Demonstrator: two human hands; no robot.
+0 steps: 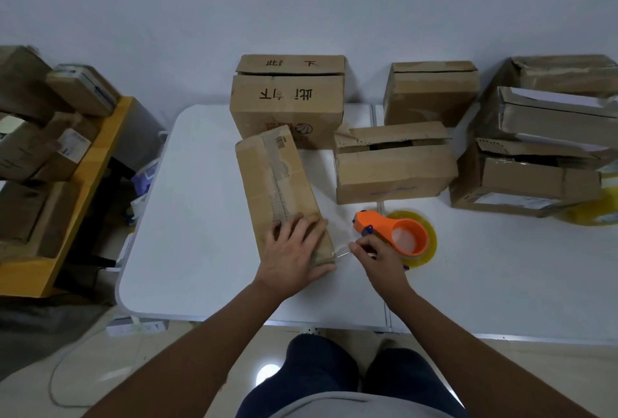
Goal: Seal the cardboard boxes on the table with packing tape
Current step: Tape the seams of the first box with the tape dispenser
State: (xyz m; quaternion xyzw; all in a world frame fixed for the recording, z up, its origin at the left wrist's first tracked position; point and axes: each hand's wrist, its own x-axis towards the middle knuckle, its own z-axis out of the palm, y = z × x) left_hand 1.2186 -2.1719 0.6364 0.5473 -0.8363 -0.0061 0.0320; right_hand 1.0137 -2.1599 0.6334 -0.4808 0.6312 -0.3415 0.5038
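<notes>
Left hand (294, 250) lies flat on box (277, 183); right hand (374, 252) pinches tape (341, 253) beside dispenser (391, 227). Slack tape may wrinkle or self-stick.

tape roll (422, 252) partly behind dispenser (391, 228), right boxes (565, 109) cropped

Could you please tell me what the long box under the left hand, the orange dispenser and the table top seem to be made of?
Long flat brown box: corrugated cardboard by its look, matte, creased, with old torn tape along its seam. Orange tape dispenser: probably moulded plastic, smooth and evenly coloured. White table top: a smooth, faintly glossy surface, perhaps laminate or plastic; the picture cannot settle which.
</notes>
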